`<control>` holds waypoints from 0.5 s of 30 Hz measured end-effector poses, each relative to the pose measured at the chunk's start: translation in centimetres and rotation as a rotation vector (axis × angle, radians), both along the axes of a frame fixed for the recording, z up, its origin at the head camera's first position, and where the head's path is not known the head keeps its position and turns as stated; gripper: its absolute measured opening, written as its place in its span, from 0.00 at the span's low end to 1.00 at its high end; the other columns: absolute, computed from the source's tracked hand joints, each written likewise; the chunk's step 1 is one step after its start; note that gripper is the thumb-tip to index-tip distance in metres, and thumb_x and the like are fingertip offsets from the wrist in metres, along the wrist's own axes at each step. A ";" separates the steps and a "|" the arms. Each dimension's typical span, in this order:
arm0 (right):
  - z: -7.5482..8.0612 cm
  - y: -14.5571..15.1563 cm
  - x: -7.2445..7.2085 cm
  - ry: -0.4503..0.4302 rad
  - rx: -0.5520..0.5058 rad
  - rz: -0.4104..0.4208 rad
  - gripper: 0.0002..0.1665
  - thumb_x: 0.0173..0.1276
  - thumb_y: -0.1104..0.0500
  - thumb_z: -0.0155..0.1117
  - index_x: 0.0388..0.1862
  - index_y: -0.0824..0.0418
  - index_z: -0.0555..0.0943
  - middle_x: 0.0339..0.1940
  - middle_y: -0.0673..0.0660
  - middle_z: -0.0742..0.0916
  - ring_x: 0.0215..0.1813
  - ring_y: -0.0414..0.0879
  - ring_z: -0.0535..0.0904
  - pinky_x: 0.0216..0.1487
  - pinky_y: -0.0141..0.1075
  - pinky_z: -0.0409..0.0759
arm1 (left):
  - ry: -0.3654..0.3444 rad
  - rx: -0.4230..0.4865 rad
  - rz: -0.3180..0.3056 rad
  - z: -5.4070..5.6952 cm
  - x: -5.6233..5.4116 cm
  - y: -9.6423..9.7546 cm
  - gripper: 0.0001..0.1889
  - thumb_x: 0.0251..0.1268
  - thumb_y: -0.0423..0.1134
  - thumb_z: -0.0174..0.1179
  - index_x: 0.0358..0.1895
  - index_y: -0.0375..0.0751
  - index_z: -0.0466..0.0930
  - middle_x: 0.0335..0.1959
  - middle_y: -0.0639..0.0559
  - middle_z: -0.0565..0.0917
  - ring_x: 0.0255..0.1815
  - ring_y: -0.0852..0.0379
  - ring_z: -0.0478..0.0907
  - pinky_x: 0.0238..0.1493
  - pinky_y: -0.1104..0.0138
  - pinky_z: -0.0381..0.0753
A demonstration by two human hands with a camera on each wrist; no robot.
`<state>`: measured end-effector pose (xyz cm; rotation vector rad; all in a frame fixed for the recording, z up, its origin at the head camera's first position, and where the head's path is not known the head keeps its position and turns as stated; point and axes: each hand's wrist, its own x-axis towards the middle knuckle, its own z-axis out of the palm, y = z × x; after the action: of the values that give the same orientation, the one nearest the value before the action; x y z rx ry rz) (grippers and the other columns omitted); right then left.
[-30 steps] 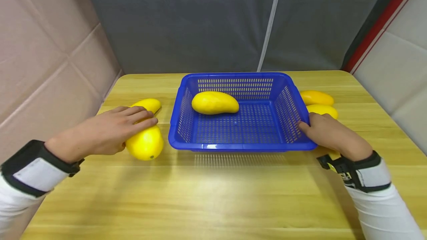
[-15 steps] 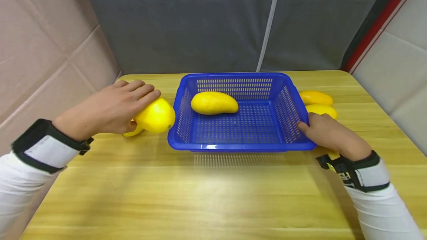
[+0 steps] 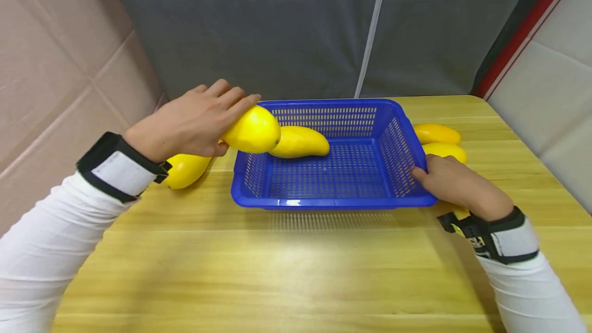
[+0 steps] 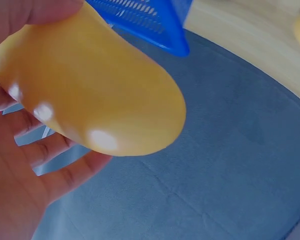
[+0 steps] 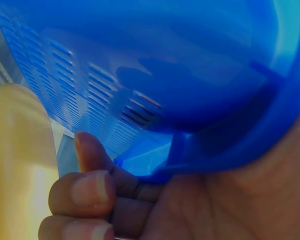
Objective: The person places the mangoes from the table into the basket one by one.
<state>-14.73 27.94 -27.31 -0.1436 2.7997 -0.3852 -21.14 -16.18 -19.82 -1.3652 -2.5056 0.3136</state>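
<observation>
My left hand (image 3: 196, 119) holds a smooth yellow mango (image 3: 254, 130) between thumb and fingers, raised at the left rim of a blue perforated plastic basket (image 3: 333, 203). In the left wrist view the thumb lies on one side of this mango (image 4: 100, 90) and the spread fingers on the other. A second mango (image 3: 305, 143) lies in the left half of the basket, partly covered by the held one. My right hand (image 3: 455, 181) grips the basket's right rim, thumb inside and fingers outside; the right wrist view shows these curled fingers (image 5: 82, 194) under the rim.
Another mango (image 3: 186, 172) lies on the wooden table (image 3: 296, 266) below my left wrist. Two mangoes (image 3: 437, 133) lie right of the basket, and a bit of yellow shows under my right wrist. A grey curtain (image 3: 254, 30) hangs behind the table.
My left hand has lifted the mango from the table and carried it up and rightward to the basket's left edge. The right hand and basket have stayed put.
</observation>
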 end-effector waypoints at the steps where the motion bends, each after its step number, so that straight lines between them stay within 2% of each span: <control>1: 0.0 0.0 0.0 0.003 0.000 0.003 0.29 0.74 0.53 0.44 0.53 0.82 0.67 0.30 0.61 0.80 0.30 0.52 0.75 0.33 0.43 0.74 | -0.002 0.000 0.006 0.1 -0.3 0.3 0.51 0.38 0.46 0.74 0.69 0.36 0.57 0.54 0.39 0.71 0.49 0.40 0.65 0.40 0.49 0.75; 7: -0.1 -0.2 0.0 0.004 0.001 -0.001 0.30 0.75 0.52 0.44 0.53 0.83 0.66 0.31 0.62 0.80 0.31 0.53 0.75 0.35 0.45 0.75 | -0.025 0.016 0.039 0.6 -1.7 1.4 0.51 0.42 0.48 0.73 0.72 0.40 0.55 0.55 0.40 0.71 0.49 0.40 0.64 0.41 0.47 0.75; 15: -0.1 -0.1 0.0 0.008 0.008 -0.003 0.30 0.75 0.53 0.44 0.53 0.83 0.67 0.31 0.62 0.79 0.32 0.53 0.75 0.35 0.45 0.74 | -0.103 0.096 0.137 0.9 -3.5 2.4 0.53 0.48 0.48 0.71 0.76 0.47 0.48 0.57 0.39 0.70 0.50 0.39 0.64 0.42 0.45 0.76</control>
<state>-14.75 27.81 -27.36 -0.1399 2.8089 -0.3753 -24.62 -13.80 -18.93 -1.2056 -2.6676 0.1510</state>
